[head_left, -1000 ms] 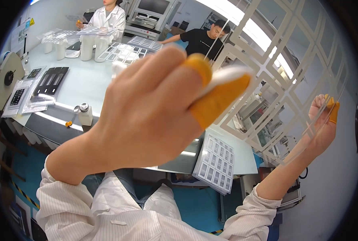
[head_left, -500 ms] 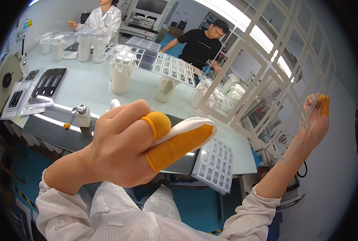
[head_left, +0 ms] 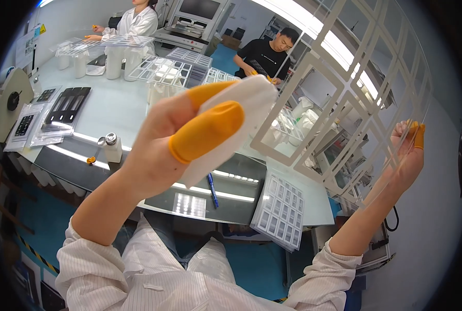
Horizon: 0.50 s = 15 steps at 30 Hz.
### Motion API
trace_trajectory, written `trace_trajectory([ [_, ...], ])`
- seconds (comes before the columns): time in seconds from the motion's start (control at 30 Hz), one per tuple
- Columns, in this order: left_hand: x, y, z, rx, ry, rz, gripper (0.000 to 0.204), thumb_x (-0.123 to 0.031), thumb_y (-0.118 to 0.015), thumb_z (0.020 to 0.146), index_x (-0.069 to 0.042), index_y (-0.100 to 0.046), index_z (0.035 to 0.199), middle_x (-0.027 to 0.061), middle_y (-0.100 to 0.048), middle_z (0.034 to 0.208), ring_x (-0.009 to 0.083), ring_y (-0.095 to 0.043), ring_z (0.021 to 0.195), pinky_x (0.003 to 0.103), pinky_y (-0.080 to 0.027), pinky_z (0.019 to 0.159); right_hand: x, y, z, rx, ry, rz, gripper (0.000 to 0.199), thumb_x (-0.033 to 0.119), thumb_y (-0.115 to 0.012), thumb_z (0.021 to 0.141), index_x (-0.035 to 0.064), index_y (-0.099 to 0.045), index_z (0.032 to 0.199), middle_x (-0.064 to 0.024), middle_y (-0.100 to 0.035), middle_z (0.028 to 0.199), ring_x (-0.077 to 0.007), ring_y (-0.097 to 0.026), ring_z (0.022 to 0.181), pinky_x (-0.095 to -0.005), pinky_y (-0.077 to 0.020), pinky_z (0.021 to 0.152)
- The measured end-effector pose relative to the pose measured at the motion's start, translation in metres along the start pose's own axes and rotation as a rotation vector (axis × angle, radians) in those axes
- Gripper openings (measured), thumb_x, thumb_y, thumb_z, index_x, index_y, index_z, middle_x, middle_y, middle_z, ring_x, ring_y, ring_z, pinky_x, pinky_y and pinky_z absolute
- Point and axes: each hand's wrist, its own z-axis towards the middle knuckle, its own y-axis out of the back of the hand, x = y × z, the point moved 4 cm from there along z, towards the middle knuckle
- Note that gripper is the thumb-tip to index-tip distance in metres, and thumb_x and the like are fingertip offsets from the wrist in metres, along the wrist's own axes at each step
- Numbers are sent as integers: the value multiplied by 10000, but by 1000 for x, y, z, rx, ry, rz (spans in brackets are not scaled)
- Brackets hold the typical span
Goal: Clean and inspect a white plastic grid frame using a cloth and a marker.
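Observation:
My left hand (head_left: 161, 135), with orange finger cots on the thumb and a finger, pinches a folded white wipe (head_left: 257, 101). The wipe is slightly blurred and held up over the table, apart from the panel. High on the right, my right hand (head_left: 408, 142), also in orange cots, grips the edge of a large clear panel (head_left: 351, 82) with pale rectangular frame outlines. The panel stands tilted in the air, and the room shows through it. Part of my right forearm is seen through its lower corner.
A stack of framed sheets (head_left: 280, 210) overhangs the table's front edge. A blue pen (head_left: 212, 191), a white bottle (head_left: 111, 149) and a small orange item (head_left: 91, 160) lie nearer. Black plates (head_left: 67, 106) sit left. Across the table, two people work beside panels resting on white containers (head_left: 114, 62).
My left hand has turned over and risen, bringing the wipe up and showing its flat face. My right hand and the panel have barely moved. The person in black now has both hands together.

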Motion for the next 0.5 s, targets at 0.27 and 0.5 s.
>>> trace_trajectory([
  [0.27,25,-9,5,154,61,-554,324,-95,-524,789,22,-471,1086,83,-559,937,121,-558,817,241,-446,737,-11,-24,-13,-1,-4,17,162,130,-441,844,-22,-494,828,-89,-471,765,-152,-457,742,-267,-371,749],
  [0.5,22,-9,4,37,-67,-305,190,-99,-574,778,33,-554,913,42,-570,802,71,-527,726,198,-424,638,-4,-26,-20,-199,69,-21,135,95,-420,847,-21,-462,791,-89,-434,700,-157,-412,663,-246,-363,656],
])
